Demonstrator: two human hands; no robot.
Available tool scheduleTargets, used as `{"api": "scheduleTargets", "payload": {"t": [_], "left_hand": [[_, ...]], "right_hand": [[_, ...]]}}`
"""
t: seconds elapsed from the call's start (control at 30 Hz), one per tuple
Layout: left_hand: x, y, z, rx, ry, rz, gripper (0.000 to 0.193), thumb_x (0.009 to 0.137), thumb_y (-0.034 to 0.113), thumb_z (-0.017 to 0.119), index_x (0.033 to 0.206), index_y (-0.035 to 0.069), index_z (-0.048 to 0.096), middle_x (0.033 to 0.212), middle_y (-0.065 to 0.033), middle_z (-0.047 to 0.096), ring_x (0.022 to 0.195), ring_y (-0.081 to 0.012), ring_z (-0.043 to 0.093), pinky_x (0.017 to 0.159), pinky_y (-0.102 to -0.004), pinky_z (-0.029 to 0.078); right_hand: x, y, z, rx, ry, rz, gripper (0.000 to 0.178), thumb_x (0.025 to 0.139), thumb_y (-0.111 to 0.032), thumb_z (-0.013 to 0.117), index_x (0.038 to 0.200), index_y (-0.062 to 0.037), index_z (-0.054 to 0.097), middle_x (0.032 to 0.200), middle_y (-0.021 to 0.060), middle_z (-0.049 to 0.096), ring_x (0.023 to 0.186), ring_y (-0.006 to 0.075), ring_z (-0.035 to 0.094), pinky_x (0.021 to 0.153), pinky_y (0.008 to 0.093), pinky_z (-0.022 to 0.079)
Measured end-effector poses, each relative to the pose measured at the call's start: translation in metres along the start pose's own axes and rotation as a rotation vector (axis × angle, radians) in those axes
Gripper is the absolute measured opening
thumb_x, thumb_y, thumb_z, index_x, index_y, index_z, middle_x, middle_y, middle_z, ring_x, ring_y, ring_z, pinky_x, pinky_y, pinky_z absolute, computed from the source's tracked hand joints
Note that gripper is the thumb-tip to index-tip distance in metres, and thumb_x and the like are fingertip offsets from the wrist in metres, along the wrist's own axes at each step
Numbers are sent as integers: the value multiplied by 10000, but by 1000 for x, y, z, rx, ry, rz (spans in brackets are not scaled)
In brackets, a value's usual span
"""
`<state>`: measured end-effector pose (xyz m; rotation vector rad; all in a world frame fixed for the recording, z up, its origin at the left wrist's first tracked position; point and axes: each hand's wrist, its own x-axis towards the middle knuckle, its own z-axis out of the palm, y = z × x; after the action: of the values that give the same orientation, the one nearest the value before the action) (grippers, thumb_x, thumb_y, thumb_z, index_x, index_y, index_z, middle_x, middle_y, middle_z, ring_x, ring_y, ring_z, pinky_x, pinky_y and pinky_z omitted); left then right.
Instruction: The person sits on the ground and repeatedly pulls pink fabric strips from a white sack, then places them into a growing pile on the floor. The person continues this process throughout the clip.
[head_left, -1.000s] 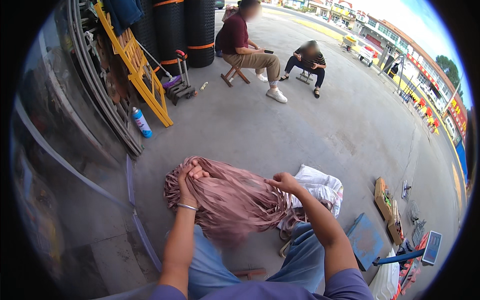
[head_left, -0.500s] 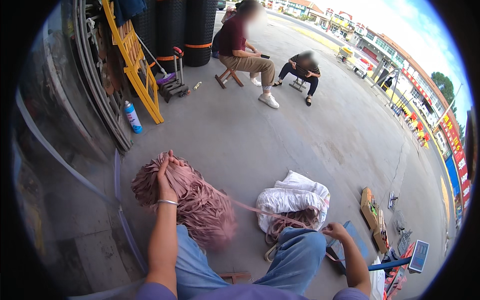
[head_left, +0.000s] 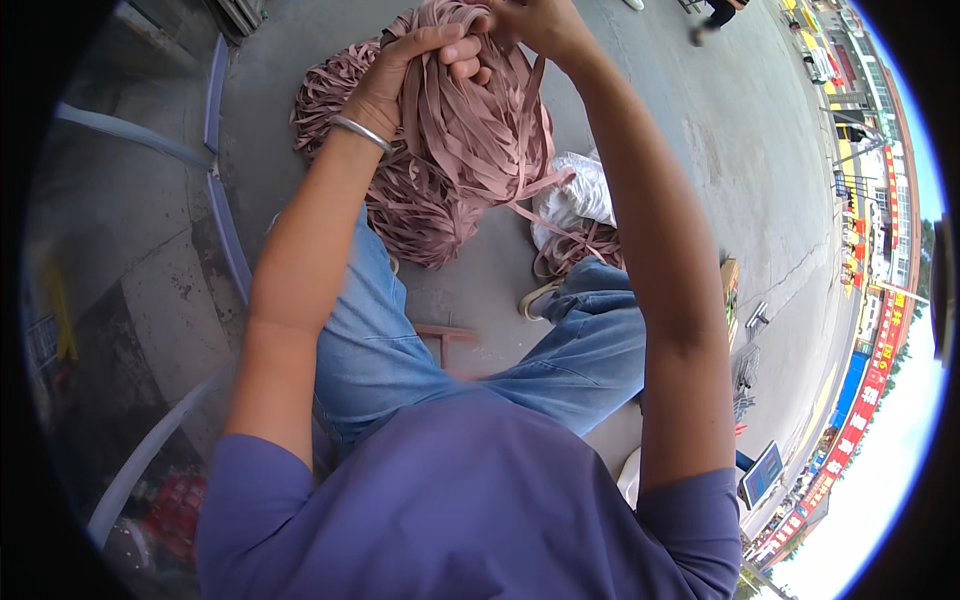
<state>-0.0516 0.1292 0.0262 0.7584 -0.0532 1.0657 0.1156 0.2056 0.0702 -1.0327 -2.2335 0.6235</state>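
Note:
A big hank of flat dusty-pink ribbon [head_left: 470, 140] hangs raised between my arms, over a looser heap of the same ribbon [head_left: 425, 225]. My left hand [head_left: 425, 65], with a silver bangle at its wrist, is closed around the gathered top of the hank. Beside it at the upper edge, my right hand [head_left: 530, 25] is closed at the hank's top, its fingertips partly hidden. One strand runs from the hank toward a white woven sack [head_left: 580, 190]. More pink ribbon [head_left: 575, 250] spills from the sack's mouth by my right knee.
A low reddish stool frame [head_left: 445, 335] shows between my legs. At the right are a scale display [head_left: 763, 475], a narrow box [head_left: 730, 285] and metal racks. A glass panel [head_left: 130, 250] edges the left. Another person's foot [head_left: 710, 25] shows at the top right.
My left hand has lifted part of the ribbon heap. My right hand has come from beside my right knee to the top of the hank. The view has tipped down toward my body.

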Motion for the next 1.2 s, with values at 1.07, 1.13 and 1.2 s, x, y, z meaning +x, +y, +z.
{"api": "scheduleTargets", "payload": {"t": [1.07, 1.13, 1.2], "left_hand": [[-15, 10, 9, 157, 267, -123, 418, 814, 382, 558, 965, -6, 519, 700, -42, 527, 694, -176, 550, 778, -304, 463], [-11, 8, 12, 94, 286, -258, 305, 812, 279, 546, 946, 8, 510, 638, -9, 483, 628, -145, 512, 782, -295, 443], [-3, 7, 16, -38, 322, -178, 225, 774, 150, 497, 950, 11, 508, 574, 36, 448, 596, -106, 497, 790, -286, 439]], "right_hand": [[11, -67, -2, -62, -300, 34, 303, 812, -294, 588, 734, -2, 574, 599, 92, 560, 538, 201, 517, 524, 339, 401], [13, -48, -5, -1, -296, 219, 366, 811, -329, 606, 669, 4, 558, 543, 52, 515, 513, 129, 464, 493, 308, 376], [-19, 5, -10, 160, -181, 355, 433, 724, -406, 683, 679, 15, 596, 548, 106, 514, 536, 173, 488, 526, 327, 400]]}}
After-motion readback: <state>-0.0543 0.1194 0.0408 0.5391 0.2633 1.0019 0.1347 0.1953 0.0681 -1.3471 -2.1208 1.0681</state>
